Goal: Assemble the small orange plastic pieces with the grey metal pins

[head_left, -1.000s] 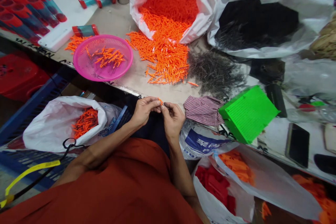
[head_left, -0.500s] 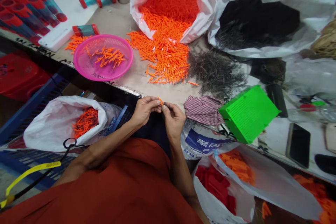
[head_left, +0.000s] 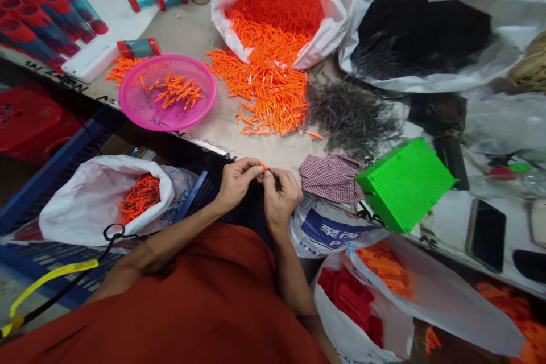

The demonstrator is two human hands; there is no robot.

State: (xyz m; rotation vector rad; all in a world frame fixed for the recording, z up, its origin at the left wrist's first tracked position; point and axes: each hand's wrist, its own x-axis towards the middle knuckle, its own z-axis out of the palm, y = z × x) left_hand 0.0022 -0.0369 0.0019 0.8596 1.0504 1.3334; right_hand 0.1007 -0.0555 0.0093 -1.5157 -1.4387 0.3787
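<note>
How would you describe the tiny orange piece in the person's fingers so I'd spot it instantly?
Find the long work table and its big heap of loose orange plastic pieces. Just below its front edge, two bare hands meet, the left hand and right hand. Between their fingertips sits one small orange piece, the only one held up alone.

A long work table [head_left: 187, 31] holds a pink basket [head_left: 167, 92], a pile of orange sticks [head_left: 267, 94], a gray spiky pile [head_left: 352, 119], a checked cloth [head_left: 331, 179] and a green box [head_left: 405, 185]
</note>
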